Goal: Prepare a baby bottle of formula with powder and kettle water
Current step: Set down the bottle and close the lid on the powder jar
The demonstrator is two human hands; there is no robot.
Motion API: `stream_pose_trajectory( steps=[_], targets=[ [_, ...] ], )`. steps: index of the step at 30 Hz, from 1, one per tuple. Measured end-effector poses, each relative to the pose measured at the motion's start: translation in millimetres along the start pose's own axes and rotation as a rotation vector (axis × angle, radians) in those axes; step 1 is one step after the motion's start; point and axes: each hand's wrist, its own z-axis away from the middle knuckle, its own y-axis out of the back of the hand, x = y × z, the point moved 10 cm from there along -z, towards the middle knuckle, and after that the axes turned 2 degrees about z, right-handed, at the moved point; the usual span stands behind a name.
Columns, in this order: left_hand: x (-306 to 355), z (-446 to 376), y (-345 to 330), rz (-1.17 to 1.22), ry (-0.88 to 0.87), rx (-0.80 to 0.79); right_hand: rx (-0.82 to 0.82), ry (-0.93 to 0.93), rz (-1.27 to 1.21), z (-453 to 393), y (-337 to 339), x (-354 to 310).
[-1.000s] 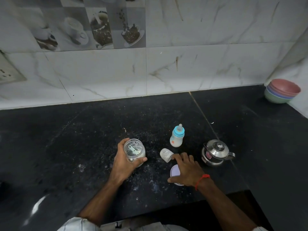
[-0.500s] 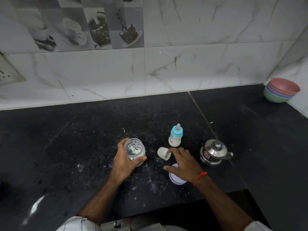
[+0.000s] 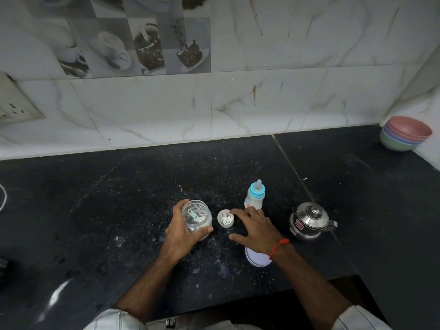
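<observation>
Bottle [image 3: 254,195] of formula stands upright just right of centre frame, its blue collar and teat on, so it is not yet open for powder. Left of it, the left hand [image 3: 181,232] is wrapped around a clear powder jar [image 3: 196,219] whose mouth is open, a pale green scoop [image 3: 195,215] lying inside. The jar's lid [image 3: 258,258] rests on the dark counter [image 3: 119,198], partly under the right wrist. The right hand [image 3: 256,226] is spread, fingers loose and holding nothing, its fingertips at a small white cap [image 3: 225,218] between jar and bottle; whether they touch it is hard to tell. A steel kettle [image 3: 309,221] sits closed at centre right.

The step looks like early setting-up. Next, the bottle's top probably needs unscrewing, which wants a free hand to steady its body.
</observation>
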Motion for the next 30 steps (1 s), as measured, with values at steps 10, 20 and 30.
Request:
stream_pose_trajectory(
  steps=[10, 20, 30],
  targets=[
    [2, 1, 0, 0.027, -0.014, -0.017, 0.02, -0.063, 0.002, 24, 3, 21],
    [-1, 2, -7, 0.006, -0.032, -0.078, -0.166, -0.049, -0.026, 41, -25, 31],
    [-2, 8, -8, 0.005, -0.054, -0.067, 0.317, 0.135, -1.098, 12, 62, -48]
  ],
)
